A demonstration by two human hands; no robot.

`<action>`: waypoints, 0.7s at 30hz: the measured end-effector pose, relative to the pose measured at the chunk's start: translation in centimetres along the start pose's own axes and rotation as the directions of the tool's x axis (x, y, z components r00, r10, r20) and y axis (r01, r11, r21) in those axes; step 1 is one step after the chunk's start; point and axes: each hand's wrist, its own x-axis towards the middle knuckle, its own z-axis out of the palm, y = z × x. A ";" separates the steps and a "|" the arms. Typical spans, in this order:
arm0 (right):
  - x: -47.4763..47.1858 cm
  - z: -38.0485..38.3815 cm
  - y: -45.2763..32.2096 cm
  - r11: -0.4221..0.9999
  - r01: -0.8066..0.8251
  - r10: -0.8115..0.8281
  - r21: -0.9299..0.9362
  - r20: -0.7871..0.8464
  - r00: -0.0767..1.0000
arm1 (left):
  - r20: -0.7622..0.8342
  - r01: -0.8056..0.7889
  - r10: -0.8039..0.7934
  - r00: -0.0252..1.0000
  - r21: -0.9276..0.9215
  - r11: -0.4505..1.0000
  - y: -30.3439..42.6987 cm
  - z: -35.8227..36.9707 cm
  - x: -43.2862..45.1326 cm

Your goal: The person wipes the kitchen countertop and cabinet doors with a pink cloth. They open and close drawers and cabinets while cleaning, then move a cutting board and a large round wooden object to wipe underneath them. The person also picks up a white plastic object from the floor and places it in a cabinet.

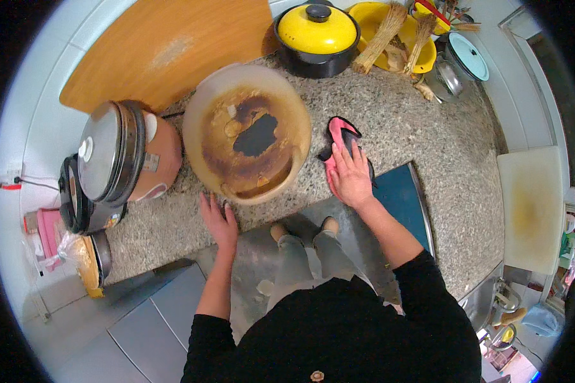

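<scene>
My right hand lies palm down over a pink and black cloth, holding it against the speckled stone countertop. Part of the cloth is hidden under the palm. At the counter's front edge rests my left hand, its fingers apart and nothing in it. Its fingertips are close to the rim of a round, pale plastic basin; whether they touch it I cannot tell. Brown stains cover much of the basin. In its middle is a dark, irregular patch, which may be a hole.
An electric cooker stands at left, before a leaning wooden board. Along the back are a black pot with a yellow lid and a yellow basin with straw brushes. A dark blue panel lies by my right forearm.
</scene>
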 end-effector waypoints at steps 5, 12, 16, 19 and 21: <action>7.1 2.5 4.0 0.999 -0.006 -0.004 -0.048 -0.206 0.978 | -0.014 0.015 -0.012 1.000 0.217 0.976 -0.2 2.0 0.1; 21.1 2.4 12.6 0.947 -0.289 0.254 -0.142 -0.222 0.941 | 0.034 0.043 -0.054 0.998 0.259 0.965 0.1 1.7 -0.1; 21.1 1.8 10.1 0.950 -0.299 0.255 -0.088 -0.332 0.908 | 0.084 0.068 -0.097 0.992 0.300 0.952 0.6 1.4 0.3; 16.7 1.4 5.1 0.996 -0.070 0.090 0.062 -0.420 0.903 | 0.068 0.066 -0.090 0.994 0.290 0.955 0.7 1.4 0.3; 13.5 1.7 1.9 0.979 0.122 -0.065 0.166 -0.314 0.947 | 0.063 0.059 -0.078 0.995 0.262 0.963 0.5 1.5 0.1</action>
